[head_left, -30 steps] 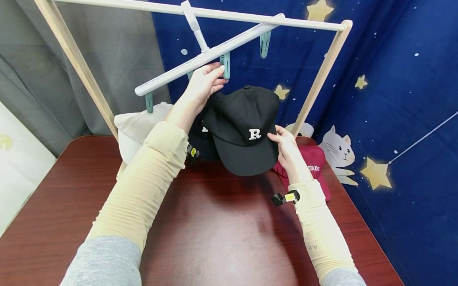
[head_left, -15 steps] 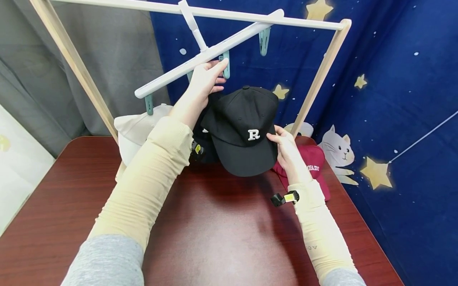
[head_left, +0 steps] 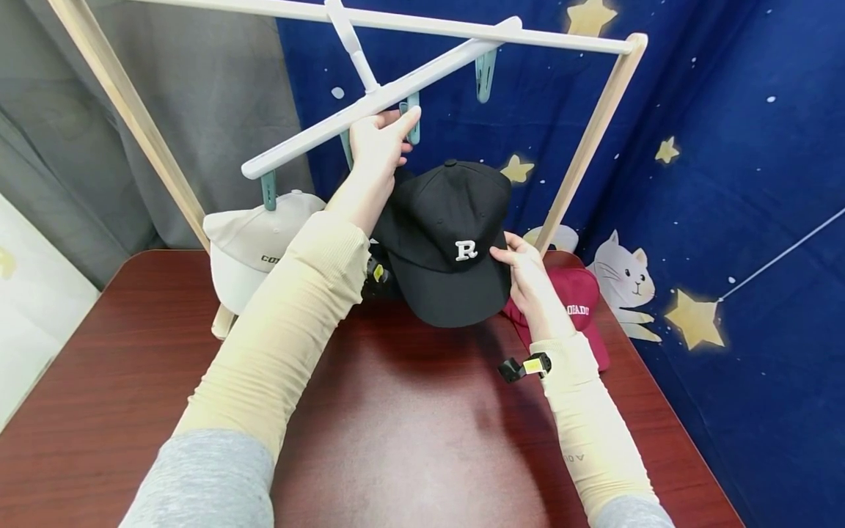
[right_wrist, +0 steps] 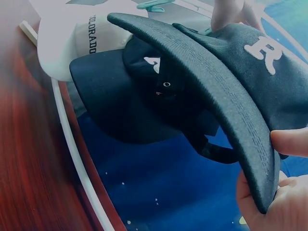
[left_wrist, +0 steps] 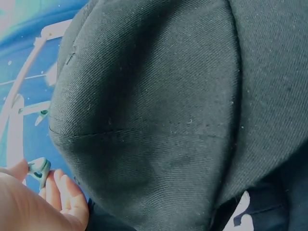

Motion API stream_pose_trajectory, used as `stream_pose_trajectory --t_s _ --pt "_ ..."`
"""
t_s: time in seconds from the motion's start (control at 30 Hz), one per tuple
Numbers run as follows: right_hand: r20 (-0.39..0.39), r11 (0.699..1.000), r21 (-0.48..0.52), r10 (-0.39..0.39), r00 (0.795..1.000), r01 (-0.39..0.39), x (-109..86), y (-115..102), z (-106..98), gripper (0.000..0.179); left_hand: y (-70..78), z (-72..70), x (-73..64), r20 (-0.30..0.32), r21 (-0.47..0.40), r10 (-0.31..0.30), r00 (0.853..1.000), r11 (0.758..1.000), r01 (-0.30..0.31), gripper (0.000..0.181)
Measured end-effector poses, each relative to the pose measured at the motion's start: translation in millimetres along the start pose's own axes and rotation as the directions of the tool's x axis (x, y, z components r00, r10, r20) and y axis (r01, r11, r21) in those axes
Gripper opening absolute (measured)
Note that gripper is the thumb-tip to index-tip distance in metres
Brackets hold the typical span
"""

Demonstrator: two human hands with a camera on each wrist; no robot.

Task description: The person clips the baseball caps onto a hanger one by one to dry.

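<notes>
A black cap [head_left: 445, 213] with a white R on its front hangs in the air before a white clip hanger [head_left: 304, 145]. My right hand [head_left: 533, 282] holds it, thumb and fingers pinching the brim edge, as the right wrist view shows. Up at the hanger, my left hand [head_left: 378, 147] pinches a teal clip [left_wrist: 41, 166] between thumb and fingers. In the left wrist view the cap's crown fills most of the picture and stands apart from that clip. Behind it is a second dark cap [right_wrist: 108, 96], partly hidden.
A white cap [head_left: 247, 235] hangs from the hanger's left clip [head_left: 268, 191]. Another teal clip [head_left: 485, 75] hangs at the right end. A wooden rack [head_left: 594, 139] carries the hanger over a brown table [head_left: 396, 440]. A red cap [head_left: 581, 301] lies at the right.
The hanger and black cap have shifted slightly left. My left hand's thumb has moved up on the clip and its forearm has swung right, uncovering lettering on the white cap.
</notes>
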State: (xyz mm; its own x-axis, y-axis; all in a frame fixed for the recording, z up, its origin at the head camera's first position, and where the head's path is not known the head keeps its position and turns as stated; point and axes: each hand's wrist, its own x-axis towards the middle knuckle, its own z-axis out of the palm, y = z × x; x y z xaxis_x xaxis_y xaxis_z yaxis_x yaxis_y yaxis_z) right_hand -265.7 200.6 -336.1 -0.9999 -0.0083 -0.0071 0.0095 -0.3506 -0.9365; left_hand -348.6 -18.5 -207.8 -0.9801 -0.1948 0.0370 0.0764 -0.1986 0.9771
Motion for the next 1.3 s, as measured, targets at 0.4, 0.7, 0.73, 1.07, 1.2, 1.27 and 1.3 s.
stream_pose_trajectory --t_s 0.4,0.7,0.73,1.07,1.2,1.27,1.3 --pt "0.0 1.0 0.003 0.011 1.0 -0.011 -0.9 1.7 -2.0 0.02 -2.5 -8.1 2.6 0.088 0.043 -0.033 0.996 0.999 0.03 0.038" --pt "0.015 1.0 -0.005 0.014 1.0 -0.014 0.7 2.6 -3.0 0.018 -1.6 -8.2 0.7 0.137 0.002 -0.053 0.989 0.999 0.053 0.036" --pt "0.015 1.0 -0.004 0.015 1.0 -0.015 0.7 2.6 -3.0 0.018 -2.3 -8.5 1.6 0.14 0.007 -0.045 0.989 0.999 0.045 0.035" --pt "0.009 1.0 -0.003 0.016 1.0 -0.016 0.0 2.9 -0.4 0.018 -5.1 -12.9 5.5 0.198 -0.057 -0.034 0.98 0.997 0.046 0.035" --pt "0.011 1.0 -0.011 0.013 1.0 -0.013 0.2 3.1 0.5 0.017 -4.5 -14.7 5.6 0.196 -0.12 -0.024 0.98 0.992 0.048 0.023" --pt "0.012 1.0 -0.011 0.012 1.0 -0.012 0.5 3.2 0.5 0.017 -3.5 -15.7 4.9 0.192 -0.141 -0.011 0.981 0.989 0.038 0.018" --pt "0.012 1.0 -0.011 0.012 1.0 -0.011 0.6 3.3 0.5 0.017 -3.1 -15.9 4.7 0.19 -0.147 -0.003 0.982 0.989 0.031 0.018"
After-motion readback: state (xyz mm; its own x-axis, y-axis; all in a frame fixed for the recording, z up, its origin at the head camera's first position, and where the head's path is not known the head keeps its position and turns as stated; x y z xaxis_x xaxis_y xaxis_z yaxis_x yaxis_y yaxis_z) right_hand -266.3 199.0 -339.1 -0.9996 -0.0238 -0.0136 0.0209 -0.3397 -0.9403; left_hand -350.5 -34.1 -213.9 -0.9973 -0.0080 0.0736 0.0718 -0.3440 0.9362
